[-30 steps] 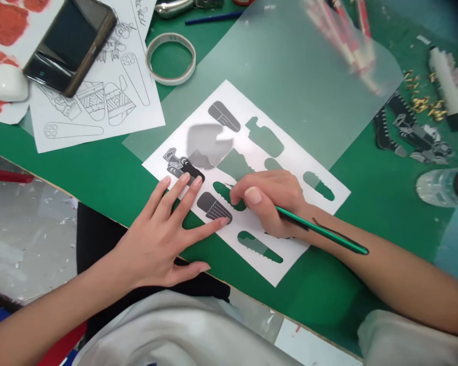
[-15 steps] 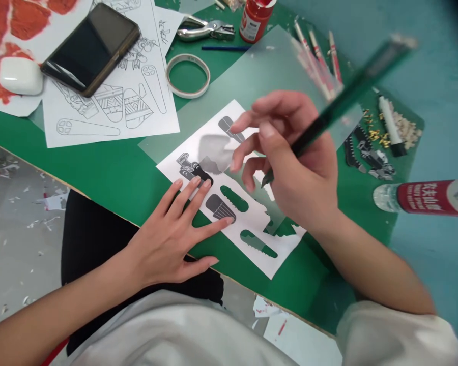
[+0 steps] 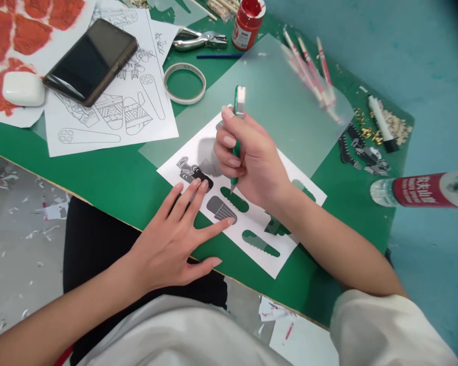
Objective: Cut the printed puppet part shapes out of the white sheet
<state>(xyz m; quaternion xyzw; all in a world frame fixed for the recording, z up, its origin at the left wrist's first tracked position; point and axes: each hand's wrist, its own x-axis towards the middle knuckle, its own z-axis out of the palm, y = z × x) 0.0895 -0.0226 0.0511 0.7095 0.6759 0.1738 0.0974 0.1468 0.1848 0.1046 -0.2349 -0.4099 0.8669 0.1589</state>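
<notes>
My left hand [image 3: 171,236] lies flat with fingers spread on a white printed sheet [image 3: 265,262], its fingertips at a dark figure [image 3: 204,175] and a grey ribbed shape [image 3: 219,207]. In my right hand [image 3: 255,157] a slim green craft knife [image 3: 235,147] stands nearly upright, gripped in curled fingers. Its tip points down at the upper end of a long cut-out slot [image 3: 236,201]; whether it touches the surface I cannot tell. More cut-outs in the sheet show green beneath. My right hand and forearm hide part of the paper.
A translucent sheet [image 3: 259,76] lies partly under the paper on the green tabletop [image 3: 137,178]. Around it are a tape roll [image 3: 185,84], a phone [image 3: 91,61], a hole punch [image 3: 200,39], a red paint jar [image 3: 248,25], red-and-white sticks [image 3: 307,66] and a bottle [image 3: 423,190].
My right hand has swung left and turned, bringing the knife from a slanted, raised hold to a near-upright one over the slot. My left hand stays on the paper.
</notes>
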